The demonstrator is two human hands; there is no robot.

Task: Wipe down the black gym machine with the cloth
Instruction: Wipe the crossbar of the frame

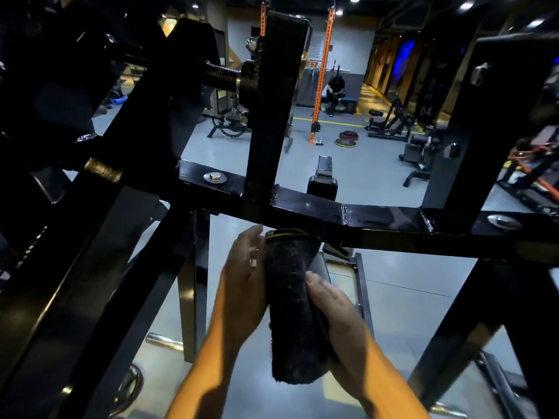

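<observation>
The black gym machine (378, 217) fills the view with a glossy horizontal crossbar and thick uprights. A folded black cloth (293, 309) with a thin yellow stripe at its top hangs just below the crossbar, its upper end near the bar's underside. My left hand (245, 285) lies flat along the cloth's left side, fingers straight and pointing up toward the bar. My right hand (329, 303) holds the cloth from the right, thumb over its front and fingers hidden behind it.
A padded seat (322, 184) stands beyond the crossbar. Orange rack posts (320, 71), weight plates (348, 139) on the grey floor, and benches (419, 155) stand farther off. A person sits on a bench (335, 90) at the back. Machine uprights crowd left and right.
</observation>
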